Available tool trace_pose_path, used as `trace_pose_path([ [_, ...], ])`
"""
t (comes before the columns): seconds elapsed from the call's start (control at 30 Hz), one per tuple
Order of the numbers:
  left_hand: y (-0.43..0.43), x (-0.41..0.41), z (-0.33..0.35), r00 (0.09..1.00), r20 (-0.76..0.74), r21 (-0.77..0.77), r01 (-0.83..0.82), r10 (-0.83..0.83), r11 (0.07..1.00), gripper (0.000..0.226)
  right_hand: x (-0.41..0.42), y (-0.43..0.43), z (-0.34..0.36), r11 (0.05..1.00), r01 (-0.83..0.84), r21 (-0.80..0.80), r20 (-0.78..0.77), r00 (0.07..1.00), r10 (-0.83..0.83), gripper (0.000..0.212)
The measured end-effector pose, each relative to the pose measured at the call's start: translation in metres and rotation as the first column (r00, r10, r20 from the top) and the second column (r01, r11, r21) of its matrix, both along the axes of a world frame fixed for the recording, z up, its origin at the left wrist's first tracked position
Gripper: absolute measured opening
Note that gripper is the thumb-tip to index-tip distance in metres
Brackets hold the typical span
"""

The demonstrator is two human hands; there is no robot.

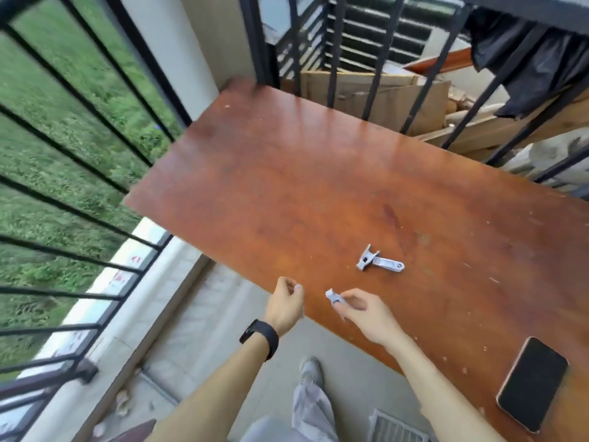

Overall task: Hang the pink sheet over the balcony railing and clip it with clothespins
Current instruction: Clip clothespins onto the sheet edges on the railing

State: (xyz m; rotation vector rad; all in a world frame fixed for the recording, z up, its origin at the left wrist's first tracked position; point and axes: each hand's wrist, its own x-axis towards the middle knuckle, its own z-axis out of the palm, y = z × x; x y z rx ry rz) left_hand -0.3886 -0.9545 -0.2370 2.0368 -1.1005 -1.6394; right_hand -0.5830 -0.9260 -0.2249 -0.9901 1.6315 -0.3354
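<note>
A person is standing at a brown table (pixel 287 173) on a balcony. The right hand (pixel 366 314) is pinching a grey clothespin (pixel 333 296) by its fingertips above the table's near edge. The left hand (pixel 285 306), a black band on its wrist, is curling loosely, holding nothing. Another clothespin (pixel 379 263) is lying on the table just beyond. A phone (pixel 532 382) is lying face up to the right. A black railing (pixel 79 148) is running along the left.

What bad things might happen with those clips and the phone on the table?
1. The right hand pinches its clothespin only by the fingertips, near the table edge, so it might drop to the floor.
2. The phone lies close to the near edge; an arm could knock it off.
3. The railing has wide gaps, so a dropped clip could fall through to the grass.
</note>
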Motion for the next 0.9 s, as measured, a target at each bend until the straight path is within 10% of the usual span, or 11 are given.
trace_pose_path([
  [0.1, 0.03, 0.05, 0.04, 0.957, -0.174, 0.063, -0.224, 0.232, 0.972, 0.017, 0.056, 0.0, 0.032, 0.996, -0.016, 0.084, 0.319, 0.948, -0.011, 0.019],
  [0.33, 0.13, 0.196, 0.124, 0.946, -0.158, -0.278, -0.318, 0.283, 0.906, 0.025, 0.215, 0.017, 0.085, 0.886, -0.451, 0.104, 0.511, 0.789, 0.341, 0.033],
  [0.77, 0.366, 0.379, 0.205, 0.593, -0.057, -0.608, -0.659, 0.803, 0.444, 0.009, 0.449, 0.196, 0.173, 0.674, -0.625, -0.394, 0.538, 0.438, 0.721, 0.032],
  [0.9, 0.416, 0.396, 0.235, 0.558, 0.035, -0.663, -0.608, 0.829, 0.437, 0.006, 0.481, 0.238, 0.194, 0.693, -0.598, -0.403, 0.607, 0.392, 0.691, 0.027],
])
